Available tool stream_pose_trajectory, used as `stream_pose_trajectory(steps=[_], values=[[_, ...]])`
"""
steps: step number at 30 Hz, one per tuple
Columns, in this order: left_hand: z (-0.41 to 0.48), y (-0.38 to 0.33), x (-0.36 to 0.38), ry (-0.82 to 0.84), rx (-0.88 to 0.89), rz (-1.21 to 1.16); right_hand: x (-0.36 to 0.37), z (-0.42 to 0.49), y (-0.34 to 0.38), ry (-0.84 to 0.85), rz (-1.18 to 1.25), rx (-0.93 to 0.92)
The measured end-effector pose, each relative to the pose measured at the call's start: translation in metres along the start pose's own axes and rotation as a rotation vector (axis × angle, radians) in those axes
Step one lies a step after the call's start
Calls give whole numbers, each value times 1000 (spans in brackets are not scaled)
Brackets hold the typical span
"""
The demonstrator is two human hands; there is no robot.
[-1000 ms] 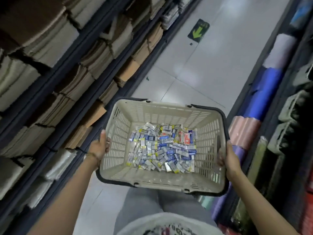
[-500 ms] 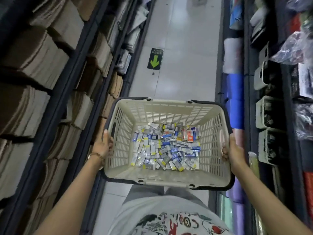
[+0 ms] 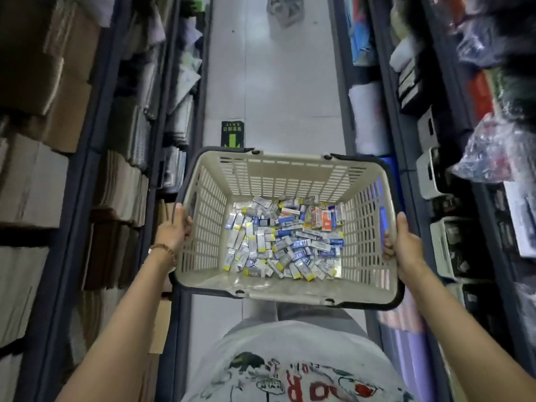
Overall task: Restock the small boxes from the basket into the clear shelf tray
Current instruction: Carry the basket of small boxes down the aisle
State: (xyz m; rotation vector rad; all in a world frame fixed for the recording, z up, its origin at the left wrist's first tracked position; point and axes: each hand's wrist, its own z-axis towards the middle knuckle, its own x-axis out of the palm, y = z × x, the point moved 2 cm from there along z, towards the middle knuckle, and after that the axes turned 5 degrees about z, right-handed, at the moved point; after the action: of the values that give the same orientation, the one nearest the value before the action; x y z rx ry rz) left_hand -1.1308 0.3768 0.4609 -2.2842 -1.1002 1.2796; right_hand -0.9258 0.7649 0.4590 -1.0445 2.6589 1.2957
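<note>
Two long shelf runs now flank the aisle dead straight. A second ago the view was slanted; it has swung round, so the left shelving (image 3: 72, 175) with its brown cartons and the right shelving (image 3: 470, 158) with bins and bagged goods stand about even on both sides. The pale tiled floor (image 3: 275, 82) runs far ahead between them.

The cream basket (image 3: 284, 177) with its dark rim stays level in front of the person's printed T-shirt (image 3: 290, 369). That print carries red letters, "OR" among them, the rest unclear.

The left hand (image 3: 177, 227) is still curled tight round the basket's left rim. The right hand (image 3: 406, 245) is wrapped the same way round the right rim.

The green arrow floor sign (image 3: 232, 134), well beyond the basket before, now sits just past its far rim and is partly hidden. Its writing is upside down and too small to read.

The small boxes (image 3: 284, 242), white, blue and yellow with a few orange ones far right, remain heaped on the basket's bottom, labels illegible. A beaded bracelet (image 3: 165, 251) circles the left wrist.
</note>
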Motion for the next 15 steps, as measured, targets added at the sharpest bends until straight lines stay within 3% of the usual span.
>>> stream_pose_trajectory(steps=[10, 15], values=[[158, -175, -13, -58, -44, -135, 129, 121, 214, 91, 1, -36], [267, -265, -19, -4, -23, -137, 205, 183, 305, 68, 8, -80]])
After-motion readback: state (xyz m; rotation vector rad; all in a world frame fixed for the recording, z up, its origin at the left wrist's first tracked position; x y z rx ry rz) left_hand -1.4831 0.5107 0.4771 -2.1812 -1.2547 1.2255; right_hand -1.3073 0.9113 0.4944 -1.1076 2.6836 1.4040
